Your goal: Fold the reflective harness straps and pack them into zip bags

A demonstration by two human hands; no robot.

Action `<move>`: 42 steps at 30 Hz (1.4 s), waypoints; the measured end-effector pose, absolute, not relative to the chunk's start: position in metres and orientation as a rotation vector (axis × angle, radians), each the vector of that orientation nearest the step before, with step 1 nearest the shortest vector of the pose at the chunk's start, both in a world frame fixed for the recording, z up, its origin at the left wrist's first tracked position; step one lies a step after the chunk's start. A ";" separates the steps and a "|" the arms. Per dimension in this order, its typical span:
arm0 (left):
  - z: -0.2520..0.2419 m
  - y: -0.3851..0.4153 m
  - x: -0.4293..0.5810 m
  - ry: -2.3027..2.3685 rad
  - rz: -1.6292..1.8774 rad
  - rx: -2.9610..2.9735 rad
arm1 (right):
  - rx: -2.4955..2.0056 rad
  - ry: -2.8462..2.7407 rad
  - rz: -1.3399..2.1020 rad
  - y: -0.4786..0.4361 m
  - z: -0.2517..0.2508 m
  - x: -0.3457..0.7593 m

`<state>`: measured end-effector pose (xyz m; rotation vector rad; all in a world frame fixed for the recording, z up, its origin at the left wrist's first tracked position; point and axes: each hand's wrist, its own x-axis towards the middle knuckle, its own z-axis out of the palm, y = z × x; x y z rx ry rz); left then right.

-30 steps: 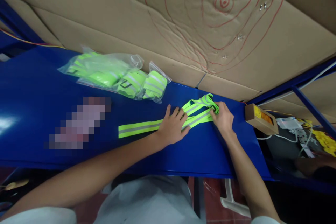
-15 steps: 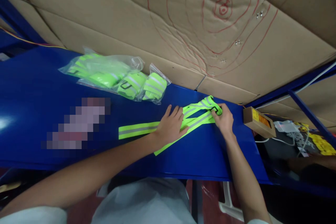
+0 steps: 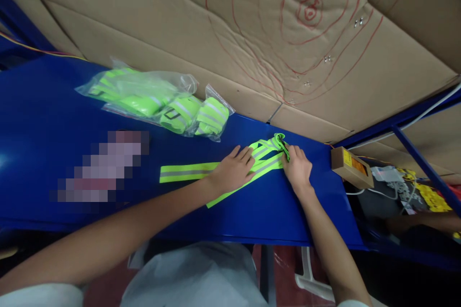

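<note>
The blue table's (image 3: 252,223) near edge runs along the person's front, with room to move between it and the yellow-green strap (image 3: 187,172), one loose end of which slants nearward. Over the strap, the left hand (image 3: 234,170) lies flat and open, fingers slightly spread, gripping nothing. To its right, the right hand (image 3: 298,170) is curled closed, seemingly pinching the bunched end. If that pinch slackens, the bunch could spring loose; if the left palm lifts, the strips could slide and twist. Rightward room looks short: a small box (image 3: 352,168) stands by the right edge. Far left, plastic bags (image 3: 212,116) crowd the cardboard wall (image 3: 144,24).
</note>
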<state>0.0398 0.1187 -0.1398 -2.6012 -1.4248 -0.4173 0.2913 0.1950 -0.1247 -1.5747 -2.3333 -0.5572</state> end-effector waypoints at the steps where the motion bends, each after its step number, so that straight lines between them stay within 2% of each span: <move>1: -0.140 0.119 0.039 -1.445 -0.426 -2.607 | -1.567 -2.357 -0.570 0.193 -0.126 0.289; 11: -0.147 0.119 0.037 -1.492 -0.558 -2.627 | -1.548 -2.534 -0.651 0.177 -0.129 0.284; 18: -0.122 0.122 0.044 -1.526 -0.432 -2.702 | -1.515 -2.726 -0.481 0.178 -0.105 0.284; 24: -0.111 0.154 0.075 -1.454 -0.621 -2.618 | -1.547 -2.702 -0.528 0.174 -0.108 0.274; 30: -0.134 0.179 0.086 -1.490 -0.495 -2.649 | -1.534 -2.687 -0.532 0.177 -0.108 0.275; 35: -0.111 0.199 0.092 -1.456 -0.493 -2.698 | -1.473 -2.779 -0.471 0.180 -0.099 0.284; 37: -0.101 0.212 0.091 -1.384 -0.498 -2.762 | -1.451 -2.782 -0.379 0.178 -0.097 0.286; 42: -0.103 0.232 0.081 -1.228 -0.490 -2.894 | -1.475 -2.386 0.266 0.181 -0.101 0.291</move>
